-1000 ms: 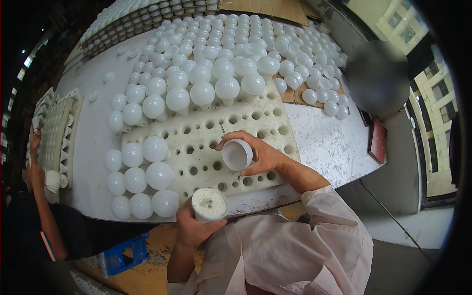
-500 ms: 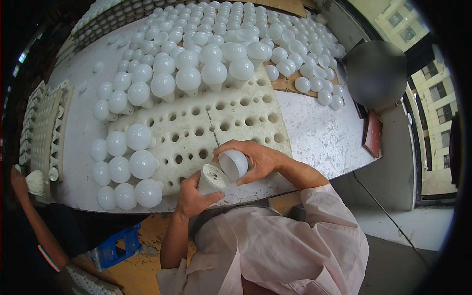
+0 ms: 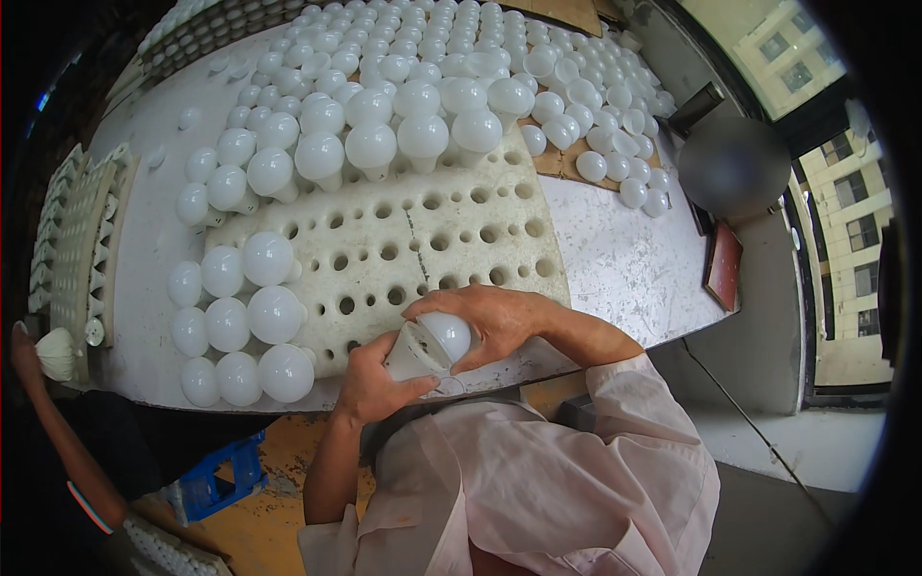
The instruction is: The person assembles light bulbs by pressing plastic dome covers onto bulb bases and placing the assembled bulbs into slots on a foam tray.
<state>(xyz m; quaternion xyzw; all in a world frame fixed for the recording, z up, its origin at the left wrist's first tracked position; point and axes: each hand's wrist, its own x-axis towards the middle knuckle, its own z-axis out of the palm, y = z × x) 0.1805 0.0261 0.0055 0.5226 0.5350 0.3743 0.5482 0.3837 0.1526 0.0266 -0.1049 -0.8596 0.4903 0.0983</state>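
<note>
Head view: we are gripping a white bulb [image 3: 434,344] with both hands, left hand [image 3: 373,384] closing on its base, right hand [image 3: 490,322] cupping its dome, over the perforated foam tray's [image 3: 461,252] near edge. Finished bulbs [image 3: 317,158] are filling its far rows; many holes nearer us are standing empty.

L hand [image 3: 376,382] & R hand [image 3: 485,324], apart 1 s ago, now meet w/ bulb base [image 3: 411,353] joined to dome [image 3: 448,335].
</note>
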